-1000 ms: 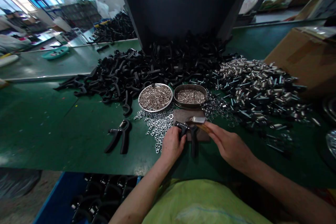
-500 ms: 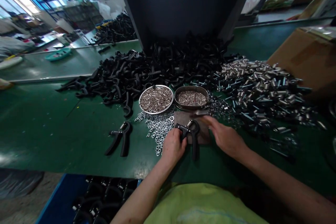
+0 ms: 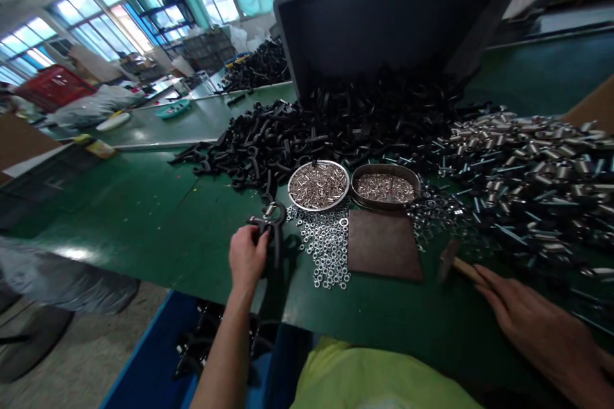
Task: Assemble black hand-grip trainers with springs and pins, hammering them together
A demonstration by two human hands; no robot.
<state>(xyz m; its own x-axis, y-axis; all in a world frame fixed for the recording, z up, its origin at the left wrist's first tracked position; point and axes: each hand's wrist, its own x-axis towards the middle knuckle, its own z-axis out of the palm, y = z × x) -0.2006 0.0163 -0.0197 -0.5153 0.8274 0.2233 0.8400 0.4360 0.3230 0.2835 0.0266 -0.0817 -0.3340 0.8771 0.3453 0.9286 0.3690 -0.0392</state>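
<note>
My left hand [image 3: 247, 259] is closed around a black hand grip strengthener [image 3: 275, 233] with a small metal spring, over the green table left of the loose nuts. Whether a second one lies under it, I cannot tell. In my right hand [image 3: 532, 319] is a hammer [image 3: 460, 265] with a wooden handle, low over the table at the right; its head is blurred. Between the hands lies a bare dark square plate [image 3: 384, 246]. Beside it are scattered metal nuts or rings [image 3: 329, 249].
Behind the plate stand a round dish [image 3: 319, 185] of small metal pins and an oval tin [image 3: 386, 185] of tiny metal parts. Black handles [image 3: 268, 140] spill from a large grey bin [image 3: 384, 19]. Springs and bolts [image 3: 537, 166] heap rightward. A blue crate [image 3: 148, 348] sits below the edge.
My left hand has carried the hand grip strengthener leftward off the plate, to where another lay. My right hand has moved the hammer right and toward me. The view has turned left.
</note>
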